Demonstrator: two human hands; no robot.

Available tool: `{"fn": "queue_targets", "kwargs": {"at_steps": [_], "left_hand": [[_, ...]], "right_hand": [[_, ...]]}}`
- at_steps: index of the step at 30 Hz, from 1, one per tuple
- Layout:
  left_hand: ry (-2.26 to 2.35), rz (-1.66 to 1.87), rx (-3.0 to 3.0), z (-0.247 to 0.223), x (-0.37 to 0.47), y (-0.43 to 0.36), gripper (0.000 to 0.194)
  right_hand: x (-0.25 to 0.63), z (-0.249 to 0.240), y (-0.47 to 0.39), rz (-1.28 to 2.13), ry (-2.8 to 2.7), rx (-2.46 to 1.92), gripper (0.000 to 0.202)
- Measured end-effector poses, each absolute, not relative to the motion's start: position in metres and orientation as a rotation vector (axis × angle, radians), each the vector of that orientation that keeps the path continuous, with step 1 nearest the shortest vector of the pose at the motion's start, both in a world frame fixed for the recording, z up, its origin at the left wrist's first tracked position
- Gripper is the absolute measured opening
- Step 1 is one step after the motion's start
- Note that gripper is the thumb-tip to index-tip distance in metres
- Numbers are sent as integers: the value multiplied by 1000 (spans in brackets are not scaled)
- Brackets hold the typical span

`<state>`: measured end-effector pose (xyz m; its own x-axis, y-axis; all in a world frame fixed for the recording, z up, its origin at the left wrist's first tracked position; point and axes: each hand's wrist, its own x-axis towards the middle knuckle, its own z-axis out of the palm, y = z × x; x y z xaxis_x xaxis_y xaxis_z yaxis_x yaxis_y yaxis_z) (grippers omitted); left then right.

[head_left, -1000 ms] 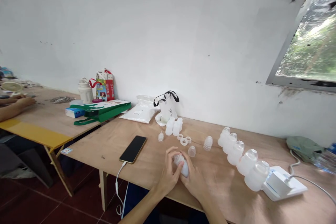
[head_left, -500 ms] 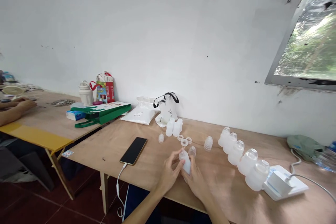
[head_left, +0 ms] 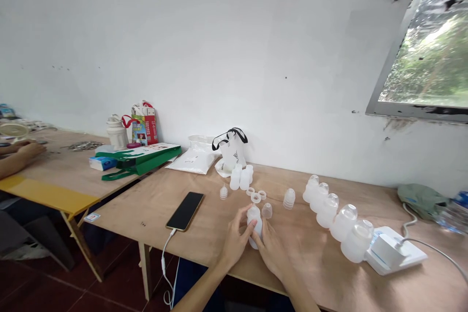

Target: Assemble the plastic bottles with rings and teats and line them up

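A small frosted baby bottle (head_left: pixel 255 241) stands nearly upright near the table's front edge, a teat showing at its top. My left hand (head_left: pixel 239 236) grips its left side and upper part. Against its lower right side, my right hand (head_left: pixel 271 248) is closed round it. Just right of the bottle lies a clear dome cap (head_left: pixel 267 210). Beyond it are several white rings (head_left: pixel 256 198). A loose teat (head_left: pixel 224 192) stands to the left, and a stack of clear caps (head_left: pixel 288 198) to the right.
Several capped bottles (head_left: pixel 327 209) form a row at right, beside a white box with a charger (head_left: pixel 389 251). Bottles without caps (head_left: pixel 241 178) stand at the back near a white bag (head_left: pixel 232 151). A phone (head_left: pixel 185 210) on a cable lies left. Another person's hands (head_left: pixel 27 151) are far left.
The bottle has turned from a tilt to nearly upright between my hands. Both hands keep hold of it. The view has shifted slightly.
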<state>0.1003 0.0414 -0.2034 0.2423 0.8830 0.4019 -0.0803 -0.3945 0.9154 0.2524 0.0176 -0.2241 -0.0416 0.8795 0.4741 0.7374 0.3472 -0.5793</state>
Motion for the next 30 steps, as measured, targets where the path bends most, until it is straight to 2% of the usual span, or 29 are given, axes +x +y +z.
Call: {"fn": "queue_targets", "kwargs": {"at_steps": [4, 10, 14, 19, 30], "left_hand": [[802, 1322, 1524, -206, 101, 43, 49], [777, 1350, 1498, -207, 101, 43, 49], [760, 1329, 1508, -206, 101, 44, 49], [765, 1320, 1507, -205, 100, 44, 48], [826, 1312, 1761, -205, 100, 42, 38]], "right_hand": [[252, -216, 15, 436, -1838, -1425, 46], [251, -215, 15, 462, -1719, -1449, 54], [252, -211, 16, 477, -1650, -1372, 52], [254, -210, 15, 449, -1618, -1395, 64], [250, -210, 11, 422, -1685, -1311, 57]]}}
